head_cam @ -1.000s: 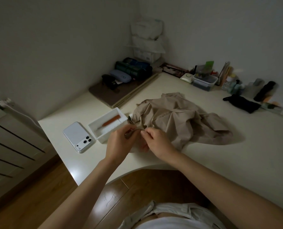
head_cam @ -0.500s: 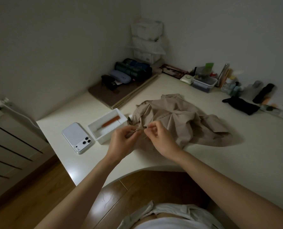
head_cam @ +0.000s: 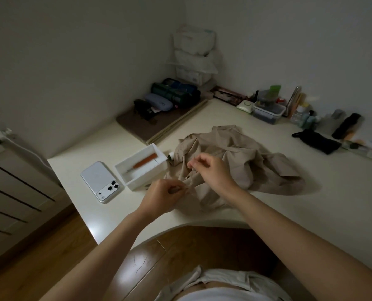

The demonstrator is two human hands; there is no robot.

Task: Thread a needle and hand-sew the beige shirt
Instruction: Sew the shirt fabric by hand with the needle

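Beige shirt (head_cam: 245,161) is lying crumpled mid-counter (head_cam: 311,213); left hand (head_cam: 165,195) is pinching its 7 o'clock edge, right hand (head_cam: 212,170) is hovering over its 9 o'clock side, fingertips pinched, contents too small to tell.

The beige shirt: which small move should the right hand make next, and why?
Probably draw the right hand farther from the left hand, to pull the stitch snug. The left hand pinches the near edge of the beige shirt; the right hand's grip is pinched above the cloth, apart from the left. The needle and thread are too thin to see.
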